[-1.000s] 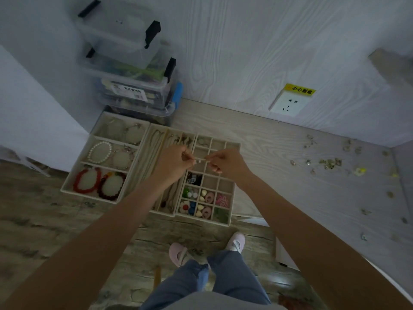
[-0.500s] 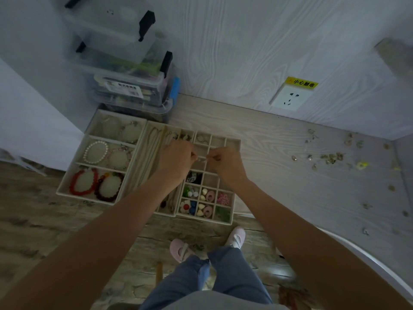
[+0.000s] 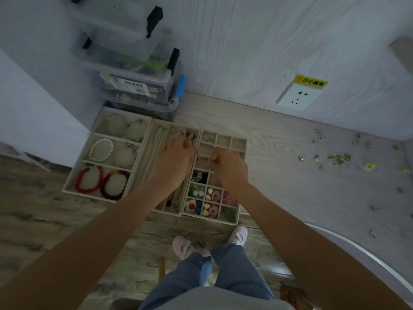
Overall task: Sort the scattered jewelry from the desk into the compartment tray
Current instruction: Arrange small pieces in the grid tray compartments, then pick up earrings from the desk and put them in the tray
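My left hand [image 3: 176, 161] and my right hand [image 3: 231, 167] hover close together over the upper rows of the beige grid tray [image 3: 238, 143]. Both have curled fingers, and the fingertips pinch a small thin jewelry piece between them that is barely visible. The grid tray's lower cells hold colourful beads and earrings. Beside it on the left is a long-slot tray [image 3: 156, 139] with chains, partly hidden under my left hand. Further left, a bracelet tray [image 3: 89, 166] holds pearl and red bracelets. Scattered small jewelry [image 3: 338, 158] lies on the desk at the right.
Stacked clear storage boxes [image 3: 134, 74] stand against the wall behind the trays. A wall socket [image 3: 298, 97] with a yellow label is at the upper right. The desk's curved front edge [image 3: 357, 249] runs at the lower right; my feet in pink shoes [image 3: 182, 246] stand below.
Both hands have dropped lower onto the grid tray and moved slightly apart. The white bead seen between the fingertips earlier no longer shows clearly.
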The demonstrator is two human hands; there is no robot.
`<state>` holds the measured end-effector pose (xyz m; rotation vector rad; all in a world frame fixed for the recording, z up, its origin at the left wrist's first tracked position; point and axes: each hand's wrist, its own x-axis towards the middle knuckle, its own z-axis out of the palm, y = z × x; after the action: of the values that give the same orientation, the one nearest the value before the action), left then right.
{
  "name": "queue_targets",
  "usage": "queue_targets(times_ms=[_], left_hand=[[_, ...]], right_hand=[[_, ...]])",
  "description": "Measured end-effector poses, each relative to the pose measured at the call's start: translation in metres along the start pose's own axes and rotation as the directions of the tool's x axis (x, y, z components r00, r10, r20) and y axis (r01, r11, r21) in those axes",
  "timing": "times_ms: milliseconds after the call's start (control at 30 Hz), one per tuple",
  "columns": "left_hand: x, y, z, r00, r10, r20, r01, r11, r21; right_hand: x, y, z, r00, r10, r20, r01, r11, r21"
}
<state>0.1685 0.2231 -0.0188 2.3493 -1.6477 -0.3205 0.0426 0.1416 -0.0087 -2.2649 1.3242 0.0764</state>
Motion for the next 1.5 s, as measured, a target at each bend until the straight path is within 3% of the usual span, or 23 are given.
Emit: queue_targets(times_ms=[133,233,500,867,1200,1300,1500], left_hand=[[-0.007,-0.002,-0.008,0.984,0.126,0.13,-0.143,0.98,0.136],[-0.009,-0.003,-0.009,0.975,0.19,0.117,-0.208,0.963,0.172],[-0.011,-0.004,-0.01,0.957,0.218,0.19,-0.261,0.933,0.245],[-0.009,-0.001,-0.015,0.951,0.207,0.229,-0.264,0.929,0.259],[-0.008,0.004,-0.01,0.939,0.161,0.304,-0.246,0.931,0.268],[-0.004,0.01,-0.014,0.936,0.144,0.322,-0.239,0.93,0.279],[0.016,0.041,-0.019,0.976,0.173,0.136,-0.207,0.932,0.299]], right_hand=[[-0.001,-0.006,0.003,0.998,-0.056,0.024,0.058,0.993,-0.105],[-0.001,-0.007,0.003,0.997,-0.061,0.049,0.066,0.994,-0.092],[-0.005,0.0,-0.002,0.993,-0.066,0.098,0.072,0.996,-0.06],[-0.002,0.0,0.003,0.973,-0.207,0.106,0.228,0.938,-0.26],[-0.005,0.005,-0.001,0.966,-0.184,0.181,0.223,0.948,-0.227],[-0.004,0.011,-0.011,0.966,-0.168,0.196,0.196,0.971,-0.137],[-0.001,0.057,-0.044,0.993,-0.072,0.089,0.069,0.997,0.043]])
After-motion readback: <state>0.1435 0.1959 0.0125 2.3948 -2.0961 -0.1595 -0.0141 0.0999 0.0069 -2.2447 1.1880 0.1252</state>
